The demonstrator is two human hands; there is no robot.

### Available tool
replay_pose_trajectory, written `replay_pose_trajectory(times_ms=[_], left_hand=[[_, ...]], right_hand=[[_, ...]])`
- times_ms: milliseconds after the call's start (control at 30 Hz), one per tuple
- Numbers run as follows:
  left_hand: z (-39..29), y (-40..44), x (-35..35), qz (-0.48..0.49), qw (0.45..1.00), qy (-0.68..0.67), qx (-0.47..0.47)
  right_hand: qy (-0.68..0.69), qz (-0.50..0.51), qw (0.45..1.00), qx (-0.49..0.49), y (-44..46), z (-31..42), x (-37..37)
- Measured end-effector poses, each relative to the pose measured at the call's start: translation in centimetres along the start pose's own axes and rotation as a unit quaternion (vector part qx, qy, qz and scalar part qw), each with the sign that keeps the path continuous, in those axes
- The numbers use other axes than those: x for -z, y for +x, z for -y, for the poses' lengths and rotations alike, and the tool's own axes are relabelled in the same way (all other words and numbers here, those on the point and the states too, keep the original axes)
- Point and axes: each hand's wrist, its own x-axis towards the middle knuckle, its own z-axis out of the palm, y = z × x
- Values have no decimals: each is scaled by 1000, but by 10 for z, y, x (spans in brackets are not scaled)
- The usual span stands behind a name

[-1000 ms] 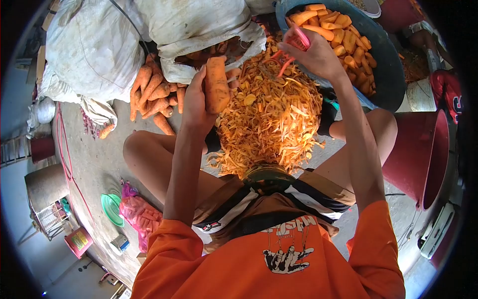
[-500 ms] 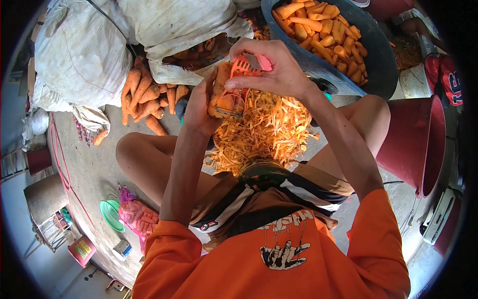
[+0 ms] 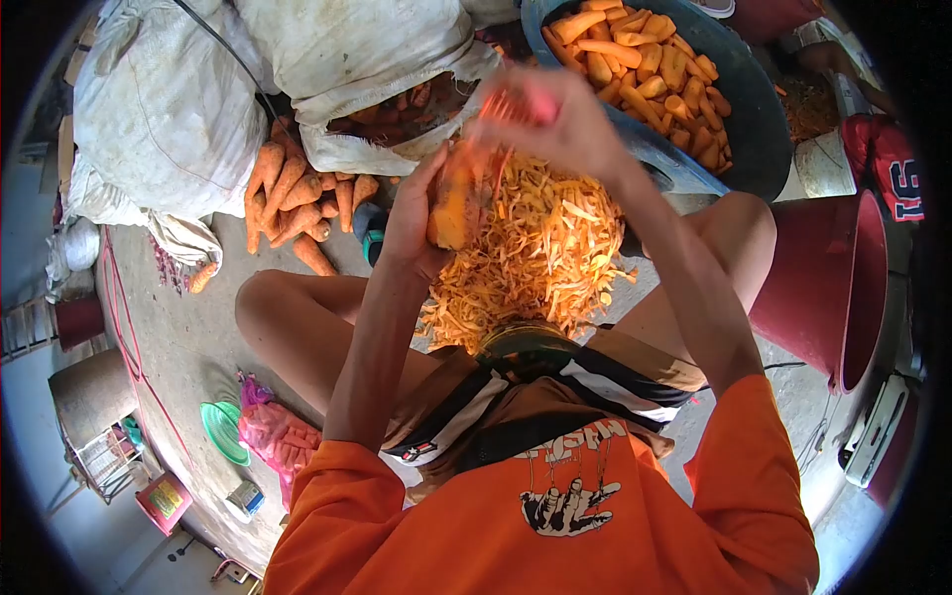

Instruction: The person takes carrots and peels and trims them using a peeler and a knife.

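My left hand (image 3: 418, 220) is closed around a carrot (image 3: 453, 218), whose lower end shows bright orange flesh. Just above it, my right hand (image 3: 570, 124) grips a red-orange peeler (image 3: 504, 107), blurred by motion. Whether the peeler's blade touches the carrot cannot be made out. Beneath both hands lies a large heap of carrot peelings (image 3: 535, 258), between my knees.
A blue tub (image 3: 759, 139) of peeled carrots (image 3: 650, 74) stands at the upper right. Unpeeled carrots (image 3: 288, 193) spill beside white sacks (image 3: 164, 109) at the upper left. A dark red bucket (image 3: 808, 288) is right of my knee. A person in a red jersey (image 3: 881, 164) sits beyond.
My right hand has moved up with the peeler, away from the carrot's lower end. The carrot's lower part, covered by the peeler before, now shows. My left hand has barely shifted.
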Motion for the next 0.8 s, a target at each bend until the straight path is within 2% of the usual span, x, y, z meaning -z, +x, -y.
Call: replay_pose_trajectory(times_ms=[33,67,100,133,167,233,267,300,367,400,433,500,533,567,633,667,733,767,800], left_hand=[[1,0,-18,-73,997,-11,-22],[1,0,-26,-147,988,-22,-42],[0,-1,-22,-150,988,-21,-40],[3,-5,-14,-113,993,23,-28],[5,-8,-5,-73,995,67,-15],[6,-6,6,-53,997,58,-3],[5,-5,5,-73,997,38,-3],[4,-3,4,-92,996,18,-4],[6,2,3,-90,995,15,-31],[5,4,0,-86,995,13,-55],[4,4,-1,-88,994,15,-54],[7,-4,-2,-155,980,113,-54],[6,-2,2,-132,986,95,-34],[9,-2,5,-133,986,93,-34],[4,-3,0,-123,990,59,-21],[3,-3,3,-127,990,58,-22],[0,0,6,3,999,29,-30],[1,1,5,1,999,29,-30],[3,-1,-1,-59,997,46,-34]], right_hand=[[-113,32,992,41,-3,5,-1],[-144,39,979,140,-5,7,-10],[-172,45,956,234,-7,9,-16],[-159,38,976,145,-6,1,-9],[-150,-30,984,89,-2,-8,0],[-246,-86,965,12,11,-31,26],[-151,-90,983,-42,11,-39,28],[-152,-90,983,-38,6,-26,20],[-98,30,994,44,-8,17,-9],[-152,60,965,205,-5,10,-19],[-150,59,965,205,-3,2,-18],[-161,14,983,84,-6,-11,-9],[-114,-27,992,34,1,-14,8],[-231,-54,971,-15,8,-18,21],[-23,-94,995,6,9,-16,9],[-20,-91,996,6,3,-15,-3],[-147,-3,967,209,-10,3,-27],[-144,-2,967,210,-7,0,-25],[-162,-26,970,182,-6,-9,-18]])
